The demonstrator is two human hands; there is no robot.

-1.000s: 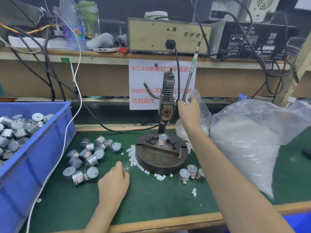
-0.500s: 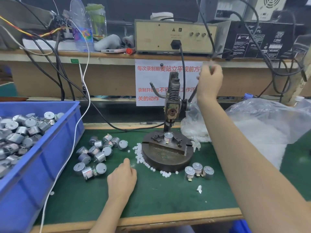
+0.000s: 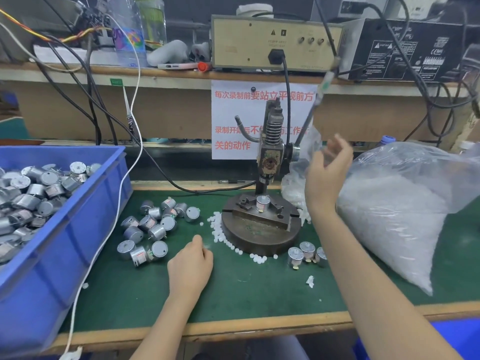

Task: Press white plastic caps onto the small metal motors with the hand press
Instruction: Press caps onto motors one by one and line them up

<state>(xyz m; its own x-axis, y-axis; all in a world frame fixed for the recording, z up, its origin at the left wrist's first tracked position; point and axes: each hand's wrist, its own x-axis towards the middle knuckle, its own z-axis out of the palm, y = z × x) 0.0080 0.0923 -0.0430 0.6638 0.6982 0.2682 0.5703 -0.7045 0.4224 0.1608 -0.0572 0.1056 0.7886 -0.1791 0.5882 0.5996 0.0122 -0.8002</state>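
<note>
Motors in a group of three (image 3: 306,253) stand on the green mat (image 3: 259,294) close to me, just in front of the press base (image 3: 259,236) on its right side, with a white scrap (image 3: 310,280) lying nearer still. My left hand (image 3: 191,263) rests on the mat to the left of them, knuckles up and fingers curled under; the fingertips are blurred, and I cannot tell whether they have a cap between them. Just beyond that hand a string of white caps (image 3: 226,239) curves along the front-left edge of the base, and further left lies a loose heap of motors (image 3: 153,224), tipped every way. On the base sits a metal block (image 3: 259,219), and one motor (image 3: 261,203) stands upright in it, right under the ram of the hand press (image 3: 270,152). My right hand (image 3: 328,172) hangs in the air to the right of the press, fingers loose and spread, gripping nothing; the lever (image 3: 318,100) slants up above it, apart from my fingers. A big clear bag (image 3: 402,209) of white caps slumps on the right. A blue bin (image 3: 85,211) full of motors fills the left. Behind the press hangs a paper sign (image 3: 233,118), and on the shelf above stand a beige box (image 3: 246,42) and a black box (image 3: 405,50).
</note>
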